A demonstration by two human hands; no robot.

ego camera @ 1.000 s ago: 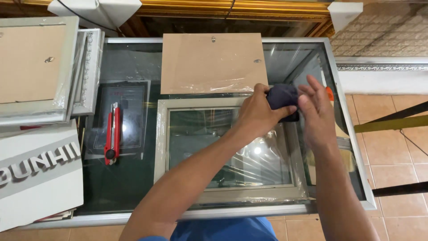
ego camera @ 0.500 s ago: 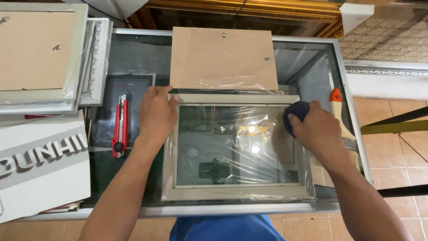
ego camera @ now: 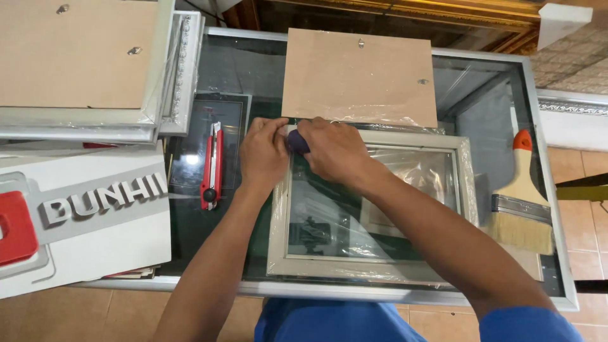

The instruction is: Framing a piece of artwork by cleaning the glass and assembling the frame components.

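A pale picture frame [ego camera: 437, 142] wrapped in clear plastic lies face up on the glass counter [ego camera: 240, 69]. My right hand [ego camera: 332, 149] is shut on a dark blue cloth [ego camera: 296, 142] and presses it onto the frame's upper left corner. My left hand [ego camera: 265, 152] rests flat on the frame's left edge, touching the cloth. A brown backing board [ego camera: 358, 76] lies just beyond the frame.
A red utility knife [ego camera: 211, 166] lies left of the frame. A paintbrush with an orange-tipped handle [ego camera: 522, 196] lies at the right. Stacked silver frames [ego camera: 88, 69] and a white box with raised letters [ego camera: 76, 215] fill the left side. Tiled floor shows on the right.
My right hand carried the cloth from the frame's right side across to its upper left corner. My left hand stayed at the left edge, now meeting the right hand.
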